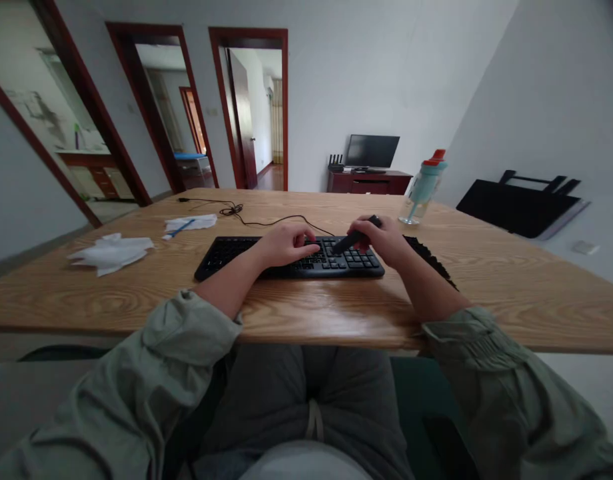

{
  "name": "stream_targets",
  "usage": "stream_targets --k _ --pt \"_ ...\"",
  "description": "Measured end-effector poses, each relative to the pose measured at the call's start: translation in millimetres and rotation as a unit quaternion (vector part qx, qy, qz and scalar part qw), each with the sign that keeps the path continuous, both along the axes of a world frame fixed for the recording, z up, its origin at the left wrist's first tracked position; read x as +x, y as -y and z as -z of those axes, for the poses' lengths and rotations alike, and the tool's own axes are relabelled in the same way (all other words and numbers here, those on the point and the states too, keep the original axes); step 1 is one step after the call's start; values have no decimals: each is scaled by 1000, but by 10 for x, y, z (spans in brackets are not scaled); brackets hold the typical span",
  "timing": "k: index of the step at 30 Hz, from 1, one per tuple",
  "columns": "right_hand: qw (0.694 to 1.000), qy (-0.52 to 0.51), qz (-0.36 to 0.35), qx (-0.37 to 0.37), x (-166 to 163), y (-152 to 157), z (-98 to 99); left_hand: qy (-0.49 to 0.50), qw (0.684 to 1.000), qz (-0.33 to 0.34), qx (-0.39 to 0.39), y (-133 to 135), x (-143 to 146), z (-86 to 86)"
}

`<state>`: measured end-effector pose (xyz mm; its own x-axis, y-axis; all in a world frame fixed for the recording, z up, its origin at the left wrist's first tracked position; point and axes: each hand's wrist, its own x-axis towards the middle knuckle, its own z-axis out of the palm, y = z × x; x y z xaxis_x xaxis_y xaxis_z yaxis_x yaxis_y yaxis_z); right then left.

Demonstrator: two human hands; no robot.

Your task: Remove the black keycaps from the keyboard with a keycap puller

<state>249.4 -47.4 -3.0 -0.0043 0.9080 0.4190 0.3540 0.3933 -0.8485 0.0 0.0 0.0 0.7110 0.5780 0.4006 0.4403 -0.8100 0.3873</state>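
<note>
A black keyboard (306, 271) lies flat on the wooden table in front of me. My left hand (286, 245) rests over its middle, thumb pointing right and apart from the curved fingers, holding nothing that I can see. In my right hand (379, 237) is a short, dark, stick-like tool (355, 238), tilted so its lower end meets the keys on the keyboard's right part. The tool's exact kind is not clear. Its upper end sticks out above my fingers. Just right of the keyboard, partly behind my right wrist, lies a black, ragged-edged piece (429, 259).
The keyboard's thin cable (266, 221) runs coiled across the table's far left. Crumpled white tissue (114, 253) and a blue-and-white brush-like stick (179, 229) on another tissue lie at left. A clear bottle with a red lid (420, 190) stands at the back right. The table's front edge (326, 339) is near my lap.
</note>
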Motion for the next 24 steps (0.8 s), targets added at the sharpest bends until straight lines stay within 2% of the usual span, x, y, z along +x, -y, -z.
stream_targets --k 10,18,24 --pt "993 -95 -29 -57 -13 -50 42 -50 998 4 -48 76 0 73" --pt "995 -76 -28 -59 -27 -47 44 -56 997 -1 -45 42 11 106" --pt "998 -48 7 -32 -40 -42 22 -83 994 61 -45 101 40 93"
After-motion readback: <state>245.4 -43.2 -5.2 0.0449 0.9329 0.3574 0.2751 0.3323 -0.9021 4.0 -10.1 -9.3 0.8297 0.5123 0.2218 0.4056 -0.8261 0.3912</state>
